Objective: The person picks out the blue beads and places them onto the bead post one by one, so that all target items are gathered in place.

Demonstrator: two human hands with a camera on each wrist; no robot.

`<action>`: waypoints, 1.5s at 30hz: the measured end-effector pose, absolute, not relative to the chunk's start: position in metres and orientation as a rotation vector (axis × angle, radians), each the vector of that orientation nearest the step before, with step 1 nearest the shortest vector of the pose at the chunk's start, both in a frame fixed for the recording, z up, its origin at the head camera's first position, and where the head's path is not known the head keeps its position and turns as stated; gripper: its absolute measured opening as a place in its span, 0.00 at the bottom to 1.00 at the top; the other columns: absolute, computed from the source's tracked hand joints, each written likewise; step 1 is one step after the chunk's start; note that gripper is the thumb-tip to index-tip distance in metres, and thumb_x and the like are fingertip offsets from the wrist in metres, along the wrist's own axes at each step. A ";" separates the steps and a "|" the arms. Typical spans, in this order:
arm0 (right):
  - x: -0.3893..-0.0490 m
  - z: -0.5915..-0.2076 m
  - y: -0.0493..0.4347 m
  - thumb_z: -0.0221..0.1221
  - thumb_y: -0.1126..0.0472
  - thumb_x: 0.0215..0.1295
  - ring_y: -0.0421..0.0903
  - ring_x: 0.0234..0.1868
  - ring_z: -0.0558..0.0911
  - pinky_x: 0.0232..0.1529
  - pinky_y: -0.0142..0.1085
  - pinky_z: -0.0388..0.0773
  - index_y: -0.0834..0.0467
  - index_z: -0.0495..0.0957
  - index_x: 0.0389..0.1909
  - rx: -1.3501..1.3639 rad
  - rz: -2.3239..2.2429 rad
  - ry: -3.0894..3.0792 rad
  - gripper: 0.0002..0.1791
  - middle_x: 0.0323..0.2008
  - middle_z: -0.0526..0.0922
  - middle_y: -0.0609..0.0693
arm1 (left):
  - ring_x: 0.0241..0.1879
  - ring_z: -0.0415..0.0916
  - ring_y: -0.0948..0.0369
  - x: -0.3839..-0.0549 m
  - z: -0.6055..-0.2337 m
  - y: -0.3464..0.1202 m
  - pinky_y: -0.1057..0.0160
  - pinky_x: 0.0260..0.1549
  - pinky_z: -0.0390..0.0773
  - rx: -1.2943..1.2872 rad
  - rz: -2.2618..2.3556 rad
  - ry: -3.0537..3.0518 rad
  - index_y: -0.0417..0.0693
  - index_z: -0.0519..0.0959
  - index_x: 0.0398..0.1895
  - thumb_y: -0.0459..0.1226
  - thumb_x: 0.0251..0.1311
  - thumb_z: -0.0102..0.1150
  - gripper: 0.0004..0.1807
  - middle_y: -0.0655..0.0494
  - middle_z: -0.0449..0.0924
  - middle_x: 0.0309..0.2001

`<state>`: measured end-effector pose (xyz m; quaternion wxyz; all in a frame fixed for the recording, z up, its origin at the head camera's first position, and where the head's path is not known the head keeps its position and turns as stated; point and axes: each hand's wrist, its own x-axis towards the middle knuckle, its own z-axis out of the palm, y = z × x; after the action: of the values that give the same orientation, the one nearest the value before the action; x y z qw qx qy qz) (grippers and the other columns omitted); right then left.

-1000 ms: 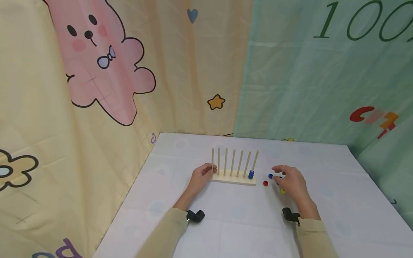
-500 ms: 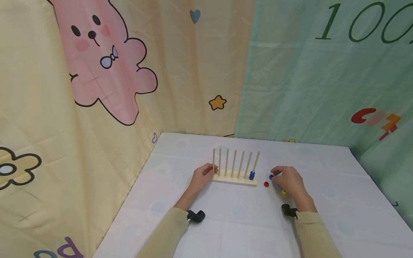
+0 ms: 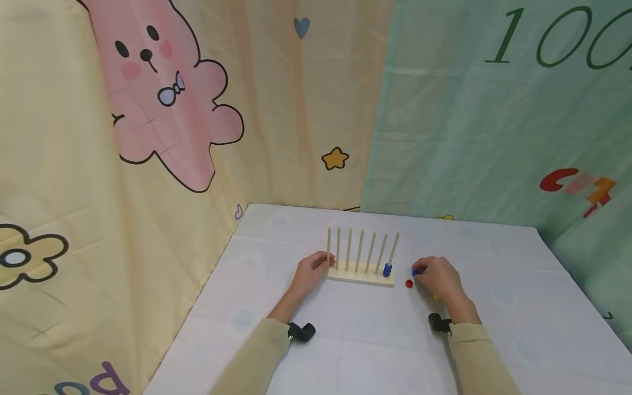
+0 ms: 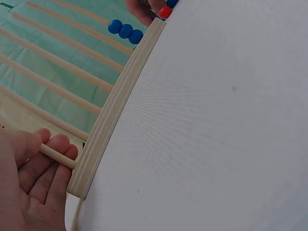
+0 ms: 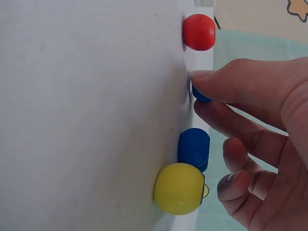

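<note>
A wooden peg stand (image 3: 360, 278) with a row of upright pegs stands on the white-covered table. My left hand (image 3: 308, 272) holds its leftmost peg (image 4: 57, 156) between thumb and fingers. Several blue beads (image 4: 126, 31) are stacked on the rightmost peg. To the right of the stand, my right hand (image 3: 441, 278) pinches a blue bead (image 5: 201, 96) between thumb and index finger, close to the table surface. A red bead (image 5: 199, 32) lies beside those fingertips. Under the palm are another blue bead (image 5: 194, 147) and a yellow bead (image 5: 179, 188).
The table (image 3: 345, 351) has a white cloth. Patterned curtains (image 3: 296, 109) hang behind it and along the left side. A small black device (image 3: 302, 332) is worn on the left wrist, and a similar one (image 3: 438, 322) on the right.
My right hand has lowered its fingers onto a blue bead and now pinches it, with its thumb and index finger drawn together. The left hand keeps its place at the leftmost peg.
</note>
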<state>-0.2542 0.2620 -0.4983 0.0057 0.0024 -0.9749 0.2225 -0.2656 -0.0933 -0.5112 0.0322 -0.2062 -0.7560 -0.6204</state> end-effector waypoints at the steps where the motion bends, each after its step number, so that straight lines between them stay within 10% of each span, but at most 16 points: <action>1: -0.254 -0.498 0.262 0.70 0.65 0.57 0.57 0.45 0.80 0.48 0.56 0.76 0.58 0.87 0.42 0.006 0.697 -3.053 0.11 0.38 0.86 0.53 | 0.52 0.80 0.43 -0.266 -0.512 -0.093 0.69 0.49 0.76 -0.639 -1.907 -2.331 0.28 0.80 0.51 0.27 0.71 0.54 0.11 0.34 0.83 0.47; 45: -0.226 -0.451 0.253 0.70 0.61 0.60 0.52 0.38 0.75 0.37 0.48 0.77 0.57 0.86 0.45 0.069 0.697 -2.873 0.12 0.39 0.87 0.52 | 0.48 0.82 0.57 -0.285 -0.542 -0.093 0.66 0.49 0.78 -0.589 -1.871 -2.353 0.41 0.83 0.48 0.32 0.72 0.56 0.09 0.50 0.86 0.44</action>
<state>-0.2263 0.2526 -0.4513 0.0919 0.0231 -0.9675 0.2346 -0.2850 -0.0931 -0.5422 0.0393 -0.1921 -0.7676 -0.6103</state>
